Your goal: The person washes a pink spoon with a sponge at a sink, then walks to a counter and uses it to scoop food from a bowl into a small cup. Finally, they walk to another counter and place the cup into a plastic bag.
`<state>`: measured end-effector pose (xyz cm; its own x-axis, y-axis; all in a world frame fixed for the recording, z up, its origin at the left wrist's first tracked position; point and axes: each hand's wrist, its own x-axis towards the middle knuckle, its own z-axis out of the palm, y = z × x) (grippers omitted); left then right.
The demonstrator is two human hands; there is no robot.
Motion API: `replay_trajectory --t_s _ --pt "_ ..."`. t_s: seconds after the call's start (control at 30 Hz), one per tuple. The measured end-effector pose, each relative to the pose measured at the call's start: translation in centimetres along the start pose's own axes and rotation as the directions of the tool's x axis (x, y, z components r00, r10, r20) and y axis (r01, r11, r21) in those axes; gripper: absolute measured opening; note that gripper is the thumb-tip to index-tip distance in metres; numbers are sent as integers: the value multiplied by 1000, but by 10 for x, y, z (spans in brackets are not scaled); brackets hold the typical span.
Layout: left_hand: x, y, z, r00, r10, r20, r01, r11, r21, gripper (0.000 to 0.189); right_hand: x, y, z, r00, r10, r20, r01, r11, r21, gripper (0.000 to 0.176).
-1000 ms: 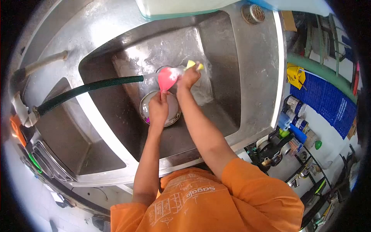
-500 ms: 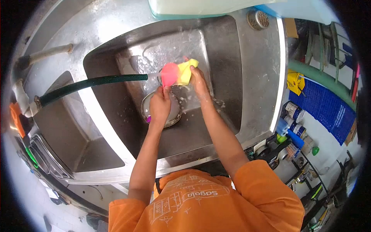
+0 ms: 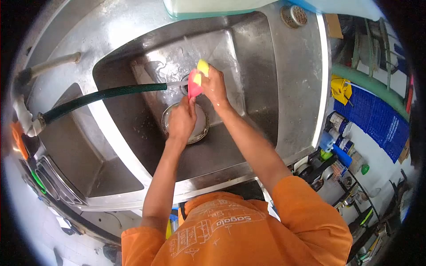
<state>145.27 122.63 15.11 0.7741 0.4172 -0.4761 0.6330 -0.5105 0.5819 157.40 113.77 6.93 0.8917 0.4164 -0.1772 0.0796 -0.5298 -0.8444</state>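
Observation:
My left hand [image 3: 182,120] is closed on the lower edge of a thin, rounded pink piece [image 3: 192,91], whose exact kind I cannot make out. My right hand [image 3: 214,87] grips a yellow cleaning cloth [image 3: 203,66] and presses it against the right side of the pink piece. Water runs from a dark green hose [image 3: 128,90] towards the pink piece. Below my left hand, a round bowl [image 3: 205,131] with whitish water stands on the floor of the steel sink [image 3: 248,88], partly hidden by that hand.
A second sink basin [image 3: 75,155] lies to the left, with metal trays [image 3: 55,177] beside it. A perforated metal strainer [image 3: 294,17] sits on the right rim. A pale translucent container [image 3: 213,8] stands along the back. Shelves with pans [image 3: 326,173] are at lower right.
My right hand and the yellow cloth have moved left and in against the pink piece. The pink piece has turned more edge-on, and my left hand has shifted slightly down.

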Motion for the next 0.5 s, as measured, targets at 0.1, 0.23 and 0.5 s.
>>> replay_trajectory --t_s 0.1,0.23,0.5 --pt "1 6 1 998 -44 -34 43 999 -21 32 -2 -2 15 985 153 -74 -151 988 36 16" --pt "4 10 3 997 -65 -43 64 998 -26 31 -1 20 43 769 427 -475 -370 904 214 28" --pt "-2 -3 -6 994 -102 -30 93 971 -221 34 15 39 -12 814 581 17 -394 530 751 24"
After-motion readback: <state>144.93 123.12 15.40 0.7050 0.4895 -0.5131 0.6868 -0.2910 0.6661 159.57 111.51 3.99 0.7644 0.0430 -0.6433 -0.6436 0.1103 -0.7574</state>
